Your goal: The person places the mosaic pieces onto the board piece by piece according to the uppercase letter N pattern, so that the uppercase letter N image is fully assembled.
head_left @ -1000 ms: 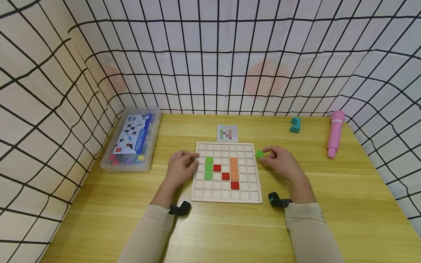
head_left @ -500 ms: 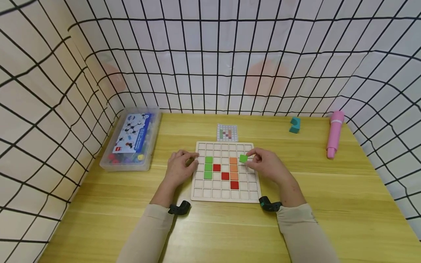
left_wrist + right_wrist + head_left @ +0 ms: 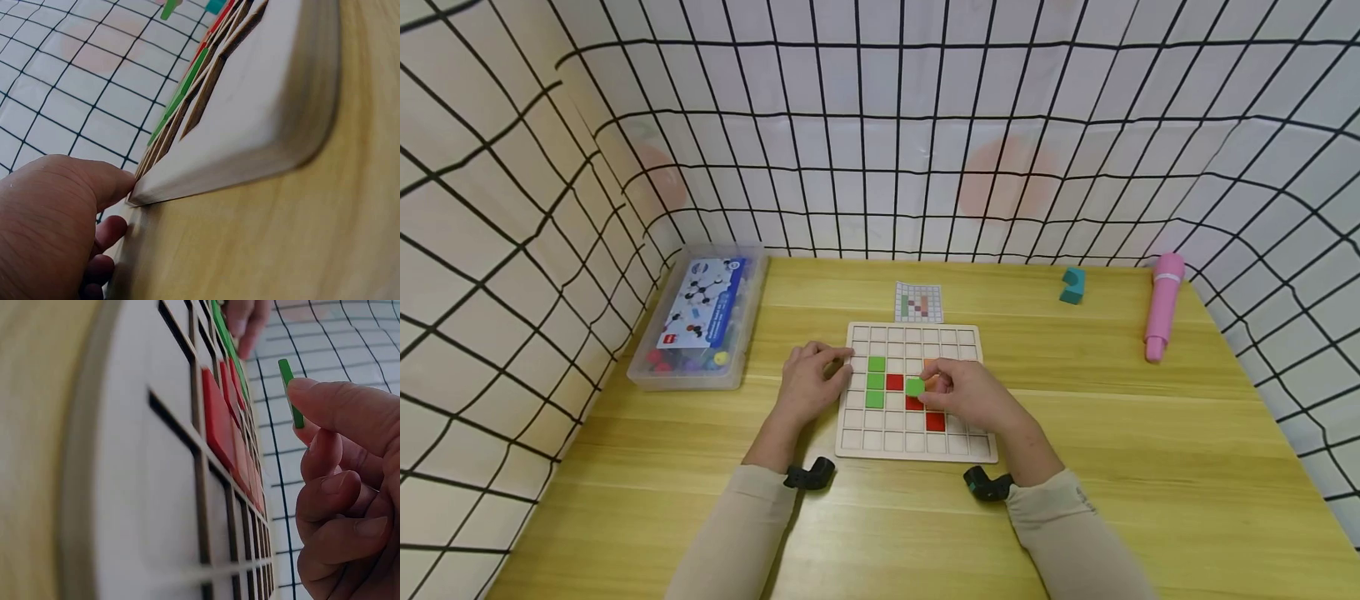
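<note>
A square wooden grid board (image 3: 861,446) lies on the table. In the head view, a column of green tiles (image 3: 876,381) stands on its left side, with red tiles (image 3: 936,422) stepping down to the right. Orange tiles (image 3: 929,366) are mostly covered by my right hand (image 3: 973,396). Between thumb and index finger that hand pinches a loose green tile (image 3: 291,394), raised above the board's middle with its other fingers curled in. My left hand (image 3: 808,383) rests at the board's left edge, thumb (image 3: 115,181) and index finger touching the rim.
A small printed pattern card (image 3: 918,303) lies just behind the board. A clear plastic box (image 3: 685,380) of colourful pieces sits at the left. Back right are a teal block (image 3: 1073,285) and a pink tube-shaped object (image 3: 1163,307). Black-gridded sheeting (image 3: 895,125) encloses the table.
My right hand has carried the green tile leftward from beyond the board's right edge to over its middle, beside the orange column. The left hand has stayed in place.
</note>
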The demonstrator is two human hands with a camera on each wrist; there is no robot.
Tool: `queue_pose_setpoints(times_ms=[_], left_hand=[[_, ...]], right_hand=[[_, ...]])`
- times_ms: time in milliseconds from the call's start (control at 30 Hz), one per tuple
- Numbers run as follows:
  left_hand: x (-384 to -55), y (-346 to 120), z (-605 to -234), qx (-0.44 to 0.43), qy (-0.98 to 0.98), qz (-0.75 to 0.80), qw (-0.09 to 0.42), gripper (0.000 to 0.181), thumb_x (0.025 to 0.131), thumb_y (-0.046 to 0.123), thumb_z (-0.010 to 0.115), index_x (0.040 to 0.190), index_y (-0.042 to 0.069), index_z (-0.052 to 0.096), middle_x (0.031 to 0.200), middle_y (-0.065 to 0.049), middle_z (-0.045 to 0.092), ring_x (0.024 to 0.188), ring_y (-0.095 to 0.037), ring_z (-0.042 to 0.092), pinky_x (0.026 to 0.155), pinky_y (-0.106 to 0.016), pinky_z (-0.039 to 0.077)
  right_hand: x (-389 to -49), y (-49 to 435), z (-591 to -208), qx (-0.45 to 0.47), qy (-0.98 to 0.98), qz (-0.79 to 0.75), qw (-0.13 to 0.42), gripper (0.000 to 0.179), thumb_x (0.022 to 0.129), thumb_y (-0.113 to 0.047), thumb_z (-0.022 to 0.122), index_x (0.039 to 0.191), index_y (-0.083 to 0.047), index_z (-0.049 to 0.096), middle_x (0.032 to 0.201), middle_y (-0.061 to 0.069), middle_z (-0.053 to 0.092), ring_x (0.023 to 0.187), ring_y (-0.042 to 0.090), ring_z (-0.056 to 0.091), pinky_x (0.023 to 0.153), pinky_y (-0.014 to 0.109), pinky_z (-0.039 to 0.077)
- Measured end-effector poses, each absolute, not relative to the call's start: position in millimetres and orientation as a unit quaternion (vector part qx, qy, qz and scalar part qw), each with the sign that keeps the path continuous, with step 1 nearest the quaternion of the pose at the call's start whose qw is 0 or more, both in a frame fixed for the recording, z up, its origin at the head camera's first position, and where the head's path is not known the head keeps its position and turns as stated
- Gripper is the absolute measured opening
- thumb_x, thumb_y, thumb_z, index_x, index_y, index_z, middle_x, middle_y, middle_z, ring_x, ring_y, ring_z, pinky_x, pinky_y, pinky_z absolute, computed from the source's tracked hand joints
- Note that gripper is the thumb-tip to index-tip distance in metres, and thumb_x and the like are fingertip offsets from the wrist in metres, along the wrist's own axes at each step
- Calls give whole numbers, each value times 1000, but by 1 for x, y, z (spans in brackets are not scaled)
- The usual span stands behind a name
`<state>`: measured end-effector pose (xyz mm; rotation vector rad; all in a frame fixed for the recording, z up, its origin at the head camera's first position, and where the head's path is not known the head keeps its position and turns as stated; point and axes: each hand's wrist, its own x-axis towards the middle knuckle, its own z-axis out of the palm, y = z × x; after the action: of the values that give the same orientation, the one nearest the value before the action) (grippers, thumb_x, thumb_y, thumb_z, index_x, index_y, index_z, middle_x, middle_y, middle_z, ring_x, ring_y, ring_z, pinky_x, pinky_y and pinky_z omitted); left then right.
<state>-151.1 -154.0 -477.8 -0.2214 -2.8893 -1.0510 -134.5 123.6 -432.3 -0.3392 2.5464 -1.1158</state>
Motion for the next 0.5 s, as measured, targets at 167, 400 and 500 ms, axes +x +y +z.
queue_pose_setpoints(times_ms=[167,400,500], left_hand=[[-151,-153,-477,-72,-936,-342,29,34,97,32,64,129,23,72,121,-8,65,106,-29,49,98,-48,34],[-151,-153,-477,-73,-936,-341,35,33,97,32,65,128,23,73,120,-8,65,106,-29,50,98,-49,35],[-151,-153,-478,-73,-937,-339,36,33,97,32,64,128,24,73,120,-8,65,107,-29,50,98,-49,35]], right_hand=[[-128,108,-431,-130,903,-368,179,21,90,-26,79,106,-17,69,72,-2,55,63,14,49,58,26,38],[-117,88,-432,-165,917,-321,170,19,88,-25,79,103,-18,71,70,-5,56,62,11,50,58,25,38],[-112,80,-434,-174,920,-307,168,18,87,-25,79,102,-19,71,70,-7,56,62,10,49,58,25,38]])
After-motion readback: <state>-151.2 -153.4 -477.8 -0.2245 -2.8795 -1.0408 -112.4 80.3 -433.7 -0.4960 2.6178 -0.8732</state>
